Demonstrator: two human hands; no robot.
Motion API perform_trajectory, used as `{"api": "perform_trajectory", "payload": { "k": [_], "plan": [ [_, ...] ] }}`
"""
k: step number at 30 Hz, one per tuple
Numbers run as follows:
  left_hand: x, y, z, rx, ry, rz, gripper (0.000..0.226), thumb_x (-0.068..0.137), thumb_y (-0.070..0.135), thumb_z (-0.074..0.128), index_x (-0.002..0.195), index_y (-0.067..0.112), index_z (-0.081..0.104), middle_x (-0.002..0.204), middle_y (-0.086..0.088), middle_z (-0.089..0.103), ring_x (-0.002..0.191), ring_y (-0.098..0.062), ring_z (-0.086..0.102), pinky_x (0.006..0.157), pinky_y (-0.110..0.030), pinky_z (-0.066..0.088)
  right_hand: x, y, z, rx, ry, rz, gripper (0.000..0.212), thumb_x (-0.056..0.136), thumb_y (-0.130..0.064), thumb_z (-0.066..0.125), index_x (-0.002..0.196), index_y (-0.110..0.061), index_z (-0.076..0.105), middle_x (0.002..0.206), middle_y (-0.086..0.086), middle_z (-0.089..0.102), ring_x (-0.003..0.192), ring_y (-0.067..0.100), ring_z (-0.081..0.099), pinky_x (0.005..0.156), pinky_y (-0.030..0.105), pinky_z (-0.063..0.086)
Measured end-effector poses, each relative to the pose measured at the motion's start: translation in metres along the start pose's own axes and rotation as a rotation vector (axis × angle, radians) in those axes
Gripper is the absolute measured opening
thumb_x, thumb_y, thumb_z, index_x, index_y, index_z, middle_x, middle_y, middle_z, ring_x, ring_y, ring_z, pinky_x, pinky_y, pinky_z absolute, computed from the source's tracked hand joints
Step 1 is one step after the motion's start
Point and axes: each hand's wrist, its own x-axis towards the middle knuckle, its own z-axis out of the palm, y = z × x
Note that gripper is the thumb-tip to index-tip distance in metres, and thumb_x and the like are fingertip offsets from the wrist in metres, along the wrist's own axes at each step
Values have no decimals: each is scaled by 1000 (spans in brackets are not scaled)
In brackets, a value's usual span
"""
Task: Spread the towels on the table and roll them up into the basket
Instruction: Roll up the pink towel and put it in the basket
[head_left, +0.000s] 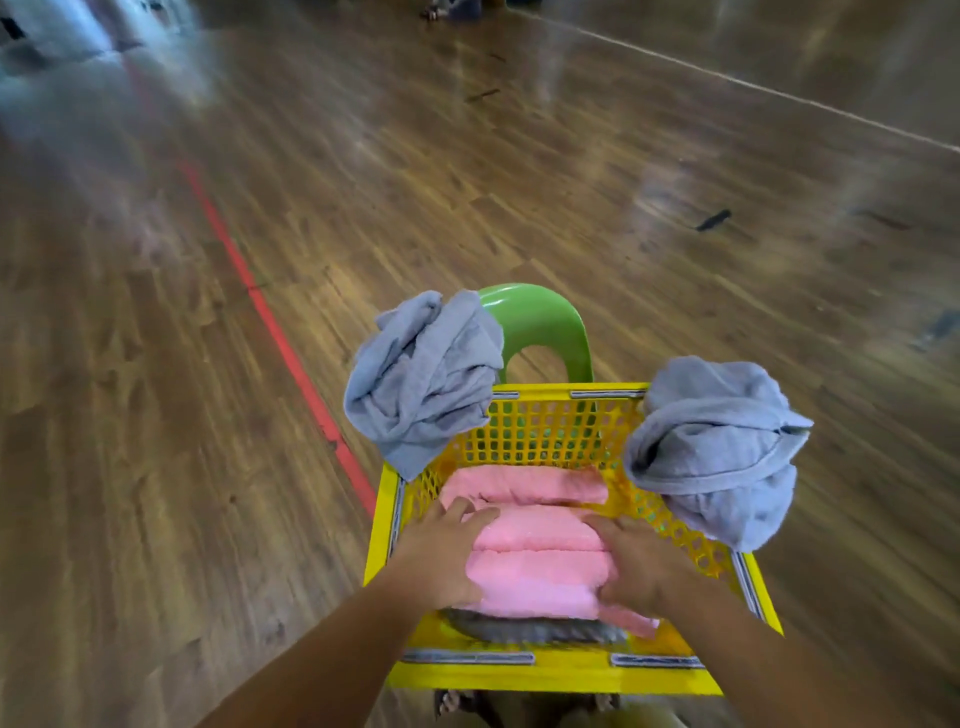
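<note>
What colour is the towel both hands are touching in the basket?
Pink. The towel shows best in the head view.

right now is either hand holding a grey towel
No, the left hand and the right hand both grip the pink towel inside the yellow basket.

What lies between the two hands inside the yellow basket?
In the head view, a rolled pink towel lies between the left hand and the right hand, which hold its two ends inside the yellow basket.
</note>
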Motion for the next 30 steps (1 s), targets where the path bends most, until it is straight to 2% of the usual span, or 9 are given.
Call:
{"api": "perform_trajectory", "payload": {
  "k": [5,9,13,16,20,23,27,30],
  "plan": [
    [27,-5,33,-14,-49,-12,109,66,54,74,154,41,9,147,5,29,126,-29,35,83,-42,41,35,8,20,-59,-45,-1,101,67,-48,76,151,-39,20,144,-3,39,132,22,38,102,39,44],
    [48,-6,69,-85,-87,-33,113,64,47,81,154,39,11,148,5,29,127,-27,35,88,-40,48,64,21,46,-89,-118,-15,103,67,-47,75,151,-38,17,146,-1,36,134,24,36,100,40,44],
    [61,-7,92,-110,-185,-90,119,61,40,86,153,40,9,156,5,17,130,-30,37,96,-44,47,83,26,75,-126,-178,-32,110,64,-46,80,151,-36,14,146,1,34,132,27,36,100,43,44],
    [66,-8,97,-93,-213,-100,123,62,40,87,154,40,5,159,3,11,132,-32,34,100,-45,45,91,26,84,-176,-205,-28,119,60,-45,83,153,-34,10,148,2,32,134,28,32,100,45,42],
    [60,-6,91,-76,-180,-77,127,59,46,89,156,36,7,159,1,15,134,-31,34,103,-46,42,86,24,77,-224,-186,-28,118,62,-53,81,153,-34,7,149,1,31,136,28,31,101,49,38],
    [50,-6,80,-38,-140,-56,122,62,51,86,156,33,10,156,0,21,135,-29,30,102,-44,42,73,17,64,-227,-155,-27,114,65,-58,78,154,-32,10,149,2,32,136,28,32,104,49,36],
    [36,-3,41,24,-64,-10,106,68,55,75,154,32,18,147,0,31,133,-28,32,96,-43,41,46,1,31,-152,-99,-14,105,70,-55,76,154,-30,17,150,3,32,135,27,34,106,42,40],
    [36,5,6,15,-38,28,93,71,59,62,151,31,23,141,0,35,130,-29,34,94,-43,40,17,-14,-7,-62,-12,-32,102,72,-70,69,153,-28,23,152,4,29,137,28,32,110,40,36]
  ]
}}
